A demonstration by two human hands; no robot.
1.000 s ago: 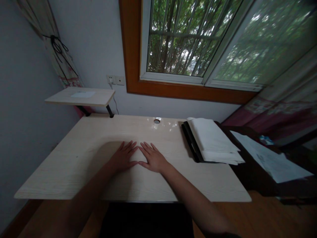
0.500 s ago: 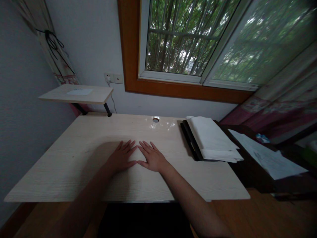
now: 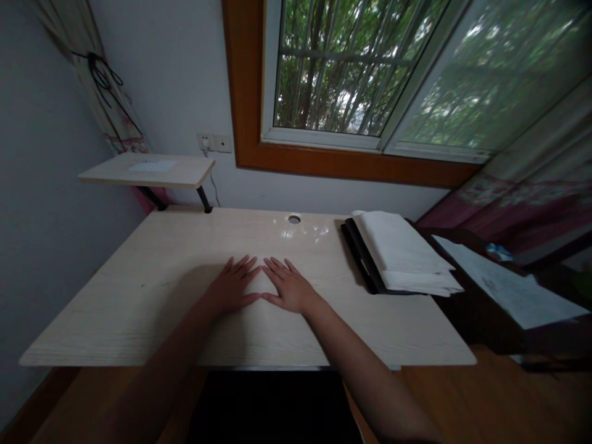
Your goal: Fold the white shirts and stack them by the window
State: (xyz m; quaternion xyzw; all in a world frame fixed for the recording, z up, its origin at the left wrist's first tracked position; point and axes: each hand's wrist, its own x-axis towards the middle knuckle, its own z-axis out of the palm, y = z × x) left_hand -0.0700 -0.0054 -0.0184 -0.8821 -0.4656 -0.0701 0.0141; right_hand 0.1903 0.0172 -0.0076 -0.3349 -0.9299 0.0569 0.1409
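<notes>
My left hand [image 3: 231, 287] lies palm down on the pale wood-grain desk [image 3: 102, 308], fingers spread and pointing away from me. Beside it, my right hand [image 3: 289, 287] rests flat in the same way. The two thumbs meet at their tips, and the index fingertips are very close together. Neither hand holds anything. To the right of my right hand, a stack of white papers [image 3: 400, 250] sits on black folders [image 3: 361, 256].
A small raised shelf [image 3: 185, 176] with a paper sheet [image 3: 152, 166] stands at the back left. Near the rear edge is a round cable hole [image 3: 294, 219]. Right of the desk, a large sheet [image 3: 499, 277] lies on a dark surface. A window [image 3: 342, 80] is behind.
The whole view has shifted slightly, so the desk appears a little higher and further right. My hands keep the same flat pose on the desk.
</notes>
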